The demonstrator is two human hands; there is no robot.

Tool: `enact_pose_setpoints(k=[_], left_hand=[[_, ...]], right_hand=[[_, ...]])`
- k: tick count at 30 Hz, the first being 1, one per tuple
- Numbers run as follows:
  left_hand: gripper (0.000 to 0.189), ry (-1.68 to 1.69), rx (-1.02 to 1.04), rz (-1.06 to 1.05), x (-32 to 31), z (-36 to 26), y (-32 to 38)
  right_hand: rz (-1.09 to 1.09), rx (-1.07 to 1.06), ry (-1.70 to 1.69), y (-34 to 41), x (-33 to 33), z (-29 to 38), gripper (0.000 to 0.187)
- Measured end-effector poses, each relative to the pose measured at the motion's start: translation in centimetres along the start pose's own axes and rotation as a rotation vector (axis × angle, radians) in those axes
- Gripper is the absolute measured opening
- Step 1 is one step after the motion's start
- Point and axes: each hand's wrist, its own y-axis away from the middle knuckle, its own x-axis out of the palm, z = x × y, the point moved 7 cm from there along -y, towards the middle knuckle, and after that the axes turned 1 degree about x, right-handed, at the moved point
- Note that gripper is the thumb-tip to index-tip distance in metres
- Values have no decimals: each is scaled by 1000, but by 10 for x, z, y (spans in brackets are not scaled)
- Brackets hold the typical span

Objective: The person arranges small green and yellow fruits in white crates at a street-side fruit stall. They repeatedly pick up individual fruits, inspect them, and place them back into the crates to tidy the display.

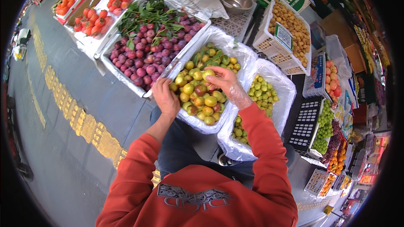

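Observation:
My right hand (225, 82) pinches one yellow-green fruit (208, 74), apparently a jujube, between thumb and fingers. It is held just over a heap of similar fruit (195, 97), some blotched brown, with a few green leaves among them. The heap lies in a crate (246, 52) lined with clear plastic. At the crate's left corner, my left hand (165, 96) is draped over the rim, with its fingertips close to the fruit. Clear film is wrapped around my right wrist.
Dark red plums (148, 60) under leafy sprigs fill a crate on the left. Smaller green fruit (262, 91) lies in a lined crate on the right. Beyond are a basket of longans (290, 28), a steel bowl (235, 0) and boxed persimmons (91, 22). Yellow-marked paving (79, 113) runs left.

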Motion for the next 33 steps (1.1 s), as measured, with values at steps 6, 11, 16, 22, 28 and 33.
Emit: enact_pose_setpoints(k=[6, 11, 16, 22, 28, 33], left_hand=[[41, 83, -44, 11, -12, 14, -6], [40, -132, -78, 135, -18, 86, -27], [50, 169, -366, 479, 30, 156, -16], [55, -345, 14, 506, 21, 123, -25], [58, -177, 282, 336, -11, 69, -31], [44, -240, 518, 341, -10, 58, -29]], right_hand=[[30, -415, 981, 21, 76, 3, 47], [87, -571, 1145, 15, 139, -25, 13], [-5, -670, 743, -1, 153, -34, 24], [-222, -722, 1070, 49, 49, -29, 31], [-647, -327, 1048, 172, -136, -57, 31], [-762, -287, 1153, 186, -186, -112, 32]])
